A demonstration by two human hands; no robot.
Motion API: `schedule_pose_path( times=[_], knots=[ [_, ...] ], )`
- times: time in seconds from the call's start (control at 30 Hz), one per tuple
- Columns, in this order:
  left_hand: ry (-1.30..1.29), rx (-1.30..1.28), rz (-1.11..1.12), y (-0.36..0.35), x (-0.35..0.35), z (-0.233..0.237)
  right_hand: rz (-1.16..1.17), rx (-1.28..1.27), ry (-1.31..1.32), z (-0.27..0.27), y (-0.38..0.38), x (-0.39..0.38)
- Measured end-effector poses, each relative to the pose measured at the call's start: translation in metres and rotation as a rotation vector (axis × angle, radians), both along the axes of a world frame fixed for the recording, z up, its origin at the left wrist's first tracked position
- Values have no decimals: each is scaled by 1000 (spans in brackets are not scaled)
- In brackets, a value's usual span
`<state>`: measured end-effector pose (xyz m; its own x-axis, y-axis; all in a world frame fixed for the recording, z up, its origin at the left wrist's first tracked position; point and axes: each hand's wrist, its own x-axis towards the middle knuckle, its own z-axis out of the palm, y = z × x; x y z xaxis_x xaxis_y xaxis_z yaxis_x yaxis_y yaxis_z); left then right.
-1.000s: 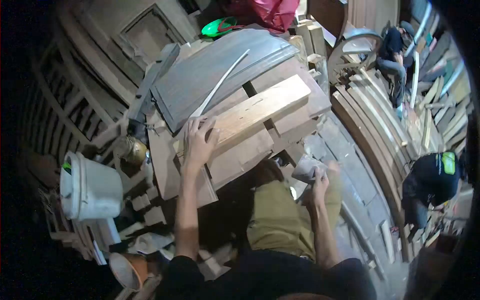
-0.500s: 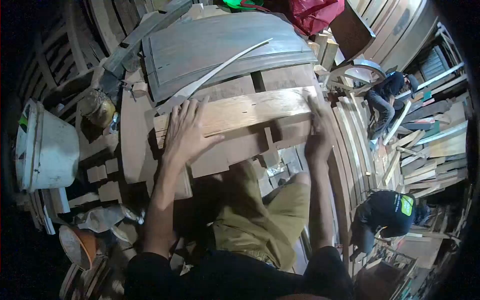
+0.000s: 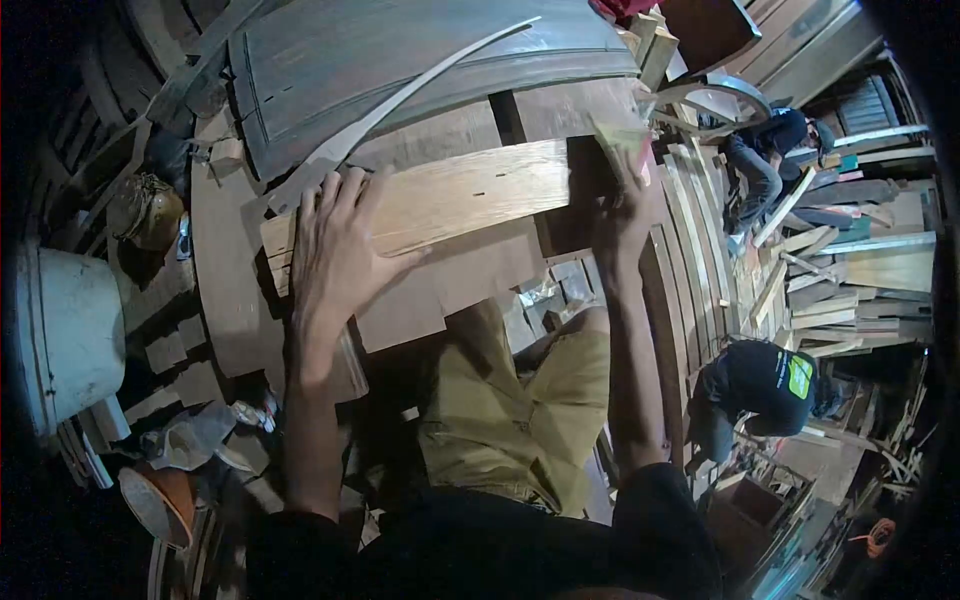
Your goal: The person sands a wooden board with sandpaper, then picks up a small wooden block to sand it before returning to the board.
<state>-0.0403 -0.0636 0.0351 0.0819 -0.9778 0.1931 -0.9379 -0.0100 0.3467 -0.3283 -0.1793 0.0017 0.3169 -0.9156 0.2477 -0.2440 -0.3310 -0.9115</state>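
Left hand [image 3: 335, 240] grips the left end of the pale, straight-grained board [image 3: 490, 188] lying across flat brown pieces [image 3: 430, 138] — if that hold slackens, a shove could skid it. Right hand [image 3: 622, 210] pinches a thin, blurry sheet [image 3: 624, 142] near the right end — rough edges might splinter fingers. Smooth grey panel [image 3: 350, 55] and a curved, tapering strip [image 3: 425, 82] on the far side.

board [image 3: 470, 195] on bench [image 3: 430, 290] | panel [image 3: 440, 50] behind board | strip [image 3: 405, 92] across panel | bucket [image 3: 82, 330] at left
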Motion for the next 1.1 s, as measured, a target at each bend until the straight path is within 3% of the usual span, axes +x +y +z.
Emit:
schedule_pose_path(
  times=[0.07, 0.17, 0.2, 0.27, 0.33, 0.37, 0.4, 0.43, 0.5, 0.53, 0.6, 0.67, 0.73, 0.77, 0.83, 0.87, 0.93, 1.0, 1.07, 1.1],
  knots=[
    [-33, -35, 1, -1, 1, -5, 58, -295, 374, -13, 15, 6],
    [-57, -41, -16, -2, 0, -7, 119, -354, 413, 6, 22, -2],
    [-74, -58, -20, -2, 2, -8, -143, -346, 267, -18, -7, -19],
    [-70, -83, -30, 0, 5, -12, -121, 373, -536, -60, -38, -46],
    [-49, -41, -40, -2, 3, -5, -115, -420, 562, -27, 9, -3],
    [-33, -27, -32, -2, 2, -3, 98, -433, 525, -9, 29, 8],
    [-51, -54, -32, -3, 0, -3, 169, -456, 469, -5, 32, 7],
    [-74, -73, -37, -2, 0, -6, 74, -411, 415, -5, 17, -3],
    [-113, -142, -53, -1, 3, -11, -157, -35, 51, 3, -11, -16],
    [-95, -99, -39, 1, 1, -10, -182, 2, 48, 9, -9, -13],
    [-68, -24, -30, -1, -2, -1, -73, -290, 333, 13, 22, 6],
    [-87, -43, -30, -4, -2, -2, 224, -540, 427, -2, 41, 12],
    [-102, -44, -32, -1, 1, -5, -129, -457, 279, -6, 14, -5],
    [-104, -48, -30, -1, 2, -7, -172, -10, -61, 1, 10, -12],
    [-99, -62, -48, -2, -2, -4, -265, 110, -159, -9, 12, -14],
    [-93, -72, -61, -1, -3, -1, -327, -185, 126, -40, 18, -13],
    [-188, -150, -75, 0, 4, -16, -216, -498, 258, -18, 61, -6],
    [-208, -130, -33, -2, 9, -25, -369, -369, 61, -3, 108, -2],
    [-162, -104, -68, -5, 5, -16, -531, 106, -232, 2, 145, -9],
    [-193, -129, -46, -4, 3, -20, -648, 194, -170, -51, 153, -23]
  ],
)
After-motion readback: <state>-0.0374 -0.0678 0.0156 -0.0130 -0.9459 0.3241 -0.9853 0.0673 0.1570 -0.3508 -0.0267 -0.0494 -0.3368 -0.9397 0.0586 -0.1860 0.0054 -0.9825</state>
